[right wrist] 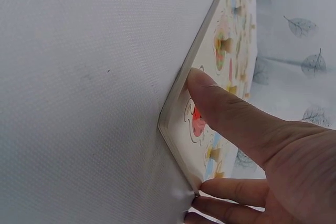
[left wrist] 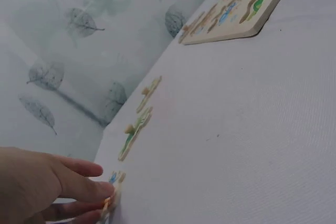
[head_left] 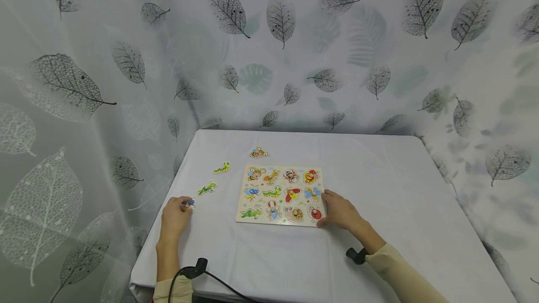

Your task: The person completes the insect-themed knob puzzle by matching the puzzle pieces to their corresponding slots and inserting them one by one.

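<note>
My left hand [head_left: 174,216] is at the left side of the table, pinching a small blue insect puzzle piece [head_left: 191,203] between thumb and fingers. In the left wrist view the piece [left wrist: 118,184] is tilted close over the white cloth, partly hidden by the fingertips. The wooden peg puzzle board [head_left: 281,222] lies flat at mid-table, with colourful insect pictures in rows. My right hand [head_left: 342,212] holds the board by its near right corner. Its thumb [right wrist: 202,80] lies at the near edge while the fingers [right wrist: 236,191] are along the right side.
Beyond my left hand, a green grasshopper piece [head_left: 207,188], a green caterpillar piece [head_left: 222,168] and a bee piece [head_left: 258,153] lie loose on the white tablecloth [head_left: 387,191]. A black cable [head_left: 227,285] runs from the left wrist camera. Leaf-print curtains [head_left: 269,60] stand behind and beside the table.
</note>
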Demonstrator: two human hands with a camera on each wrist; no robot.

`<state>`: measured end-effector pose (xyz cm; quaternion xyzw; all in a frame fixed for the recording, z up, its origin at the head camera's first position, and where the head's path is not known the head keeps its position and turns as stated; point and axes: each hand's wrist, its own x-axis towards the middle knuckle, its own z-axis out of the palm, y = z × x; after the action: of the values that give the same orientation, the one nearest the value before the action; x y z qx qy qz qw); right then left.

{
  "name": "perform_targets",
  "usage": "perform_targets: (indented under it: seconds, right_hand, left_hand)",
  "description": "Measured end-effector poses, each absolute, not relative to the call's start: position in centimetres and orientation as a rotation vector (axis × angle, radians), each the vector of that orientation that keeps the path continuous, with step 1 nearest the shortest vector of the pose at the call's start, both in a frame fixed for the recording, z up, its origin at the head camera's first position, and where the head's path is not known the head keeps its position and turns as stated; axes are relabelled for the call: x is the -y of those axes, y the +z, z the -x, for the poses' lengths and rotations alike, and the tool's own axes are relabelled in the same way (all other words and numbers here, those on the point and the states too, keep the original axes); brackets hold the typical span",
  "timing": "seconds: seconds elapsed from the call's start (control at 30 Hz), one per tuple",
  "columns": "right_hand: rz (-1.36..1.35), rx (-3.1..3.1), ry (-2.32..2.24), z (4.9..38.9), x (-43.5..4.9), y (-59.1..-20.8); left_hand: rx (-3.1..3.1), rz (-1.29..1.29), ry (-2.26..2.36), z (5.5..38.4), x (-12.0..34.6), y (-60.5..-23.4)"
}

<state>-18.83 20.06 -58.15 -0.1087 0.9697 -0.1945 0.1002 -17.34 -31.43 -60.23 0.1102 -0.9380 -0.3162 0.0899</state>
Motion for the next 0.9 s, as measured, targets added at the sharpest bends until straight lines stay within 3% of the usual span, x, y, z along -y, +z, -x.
perform_targets:
  seconds: [0.9]
  right_hand:
    - [0.347,-2.878,-0.537,18.9,-19.8,-57.8]
  left_hand:
    - [2.809,-0.441,-1.098,18.3,33.1,-60.9]
